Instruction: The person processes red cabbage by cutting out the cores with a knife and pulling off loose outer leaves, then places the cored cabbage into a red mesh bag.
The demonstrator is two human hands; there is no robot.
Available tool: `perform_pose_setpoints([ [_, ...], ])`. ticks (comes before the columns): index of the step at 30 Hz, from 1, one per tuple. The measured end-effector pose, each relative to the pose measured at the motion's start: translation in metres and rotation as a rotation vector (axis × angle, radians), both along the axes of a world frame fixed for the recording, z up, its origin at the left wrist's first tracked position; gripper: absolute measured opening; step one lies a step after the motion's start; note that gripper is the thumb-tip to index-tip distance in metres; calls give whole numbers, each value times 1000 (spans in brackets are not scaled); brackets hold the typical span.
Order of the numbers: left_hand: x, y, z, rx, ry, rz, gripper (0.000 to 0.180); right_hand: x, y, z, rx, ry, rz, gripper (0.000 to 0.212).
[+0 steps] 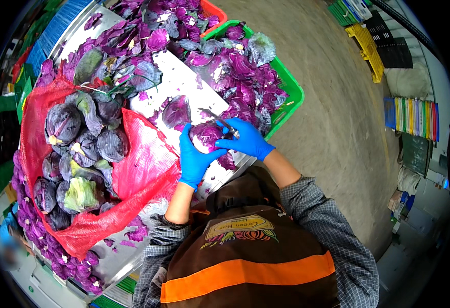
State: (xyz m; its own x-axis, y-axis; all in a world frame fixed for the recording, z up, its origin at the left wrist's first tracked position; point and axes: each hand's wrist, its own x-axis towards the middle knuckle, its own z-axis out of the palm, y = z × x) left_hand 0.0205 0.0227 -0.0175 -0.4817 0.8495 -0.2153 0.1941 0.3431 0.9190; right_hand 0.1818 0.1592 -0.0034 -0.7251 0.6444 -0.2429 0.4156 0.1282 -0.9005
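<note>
Both of my hands wear blue gloves and meet over the near edge of a metal table (155, 134). A red cabbage (206, 135), purple with white veins, rests in my left hand (196, 159), whose fingers and thumb curl around it. My right hand (248, 138) grips a knife (219, 119) with a dark handle, its short curved blade pointing up and left above the cabbage. The fingers of my right hand also lie close to the cabbage's right side. A loose purple leaf (176, 112) lies on the table just beyond.
On the left, an open red mesh bag (150, 146) holds several untrimmed cabbages (63, 123). Trimmed cabbages (45, 226) line the table's left side. A green crate (290, 87) heaped with leaves stands beyond my right hand; a red crate (214, 11) is behind it. Concrete floor (332, 113) lies to the right.
</note>
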Motion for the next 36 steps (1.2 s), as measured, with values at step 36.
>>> perform_pose_setpoints([
  [36, -1, -5, 0, -33, 158, -87, 121, -2, -9, -1, -4, -70, -179, 47],
])
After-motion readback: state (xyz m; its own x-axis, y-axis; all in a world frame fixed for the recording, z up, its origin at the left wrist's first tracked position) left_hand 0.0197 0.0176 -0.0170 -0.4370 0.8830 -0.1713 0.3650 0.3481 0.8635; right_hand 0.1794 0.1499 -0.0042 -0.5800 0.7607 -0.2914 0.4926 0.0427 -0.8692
